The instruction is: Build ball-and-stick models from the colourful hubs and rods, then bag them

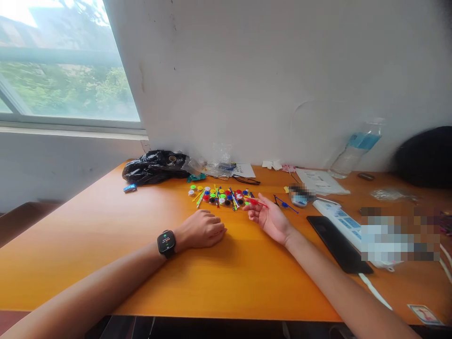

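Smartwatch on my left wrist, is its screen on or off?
On: the smartwatch shows small coloured marks, green and reddish, lit against its dark face.

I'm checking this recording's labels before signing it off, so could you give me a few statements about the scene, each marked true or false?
1. The right hand holds a red piece. True.
2. The watch is on the right wrist. False: it is on the left wrist.
3. The clear bottle has a blue label. True.
4. The phone lies left of the colourful pieces. False: it lies to their right.
5. The black bag lies on the window side of the colourful pieces. True.
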{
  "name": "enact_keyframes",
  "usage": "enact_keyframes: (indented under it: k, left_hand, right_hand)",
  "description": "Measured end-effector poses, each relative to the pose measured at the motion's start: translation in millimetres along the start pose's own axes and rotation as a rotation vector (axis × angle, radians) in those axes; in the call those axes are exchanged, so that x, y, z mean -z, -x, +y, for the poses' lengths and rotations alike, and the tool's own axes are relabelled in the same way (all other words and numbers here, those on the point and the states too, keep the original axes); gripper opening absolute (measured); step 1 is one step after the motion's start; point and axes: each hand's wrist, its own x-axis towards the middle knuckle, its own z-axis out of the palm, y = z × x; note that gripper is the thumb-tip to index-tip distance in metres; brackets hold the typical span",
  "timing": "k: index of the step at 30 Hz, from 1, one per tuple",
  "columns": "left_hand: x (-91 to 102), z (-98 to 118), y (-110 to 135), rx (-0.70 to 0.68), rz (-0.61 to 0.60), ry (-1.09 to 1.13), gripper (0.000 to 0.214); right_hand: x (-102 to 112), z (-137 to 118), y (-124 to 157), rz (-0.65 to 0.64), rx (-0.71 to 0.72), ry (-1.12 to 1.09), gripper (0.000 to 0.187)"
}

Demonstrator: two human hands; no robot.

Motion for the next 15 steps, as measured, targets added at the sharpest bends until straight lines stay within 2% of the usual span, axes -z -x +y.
enact_keyframes:
  k: [2,6,11,15]
  left_hand:
    - [-0.5,0,0,-0.001,0.001,0.004,0.038]
    - [-0.5,-1,1,-0.001,-0.012,0.007,0.038]
    - [-0.8,-1,1,0.005,-0.023,0.019,0.038]
    - [-1.4,-1,1,0.007,-0.022,0.025,0.038]
  right_hand:
    - [3,-3,-1,0.013,0.09,0.074,0.016]
    - [18,-21,-6,0.095,0.27,0.235,0.031]
    - [62,-56,-16,0.347,0.497,0.585,0.053]
    - [93,-74,-18,0.408,0.562,0.968,0.054]
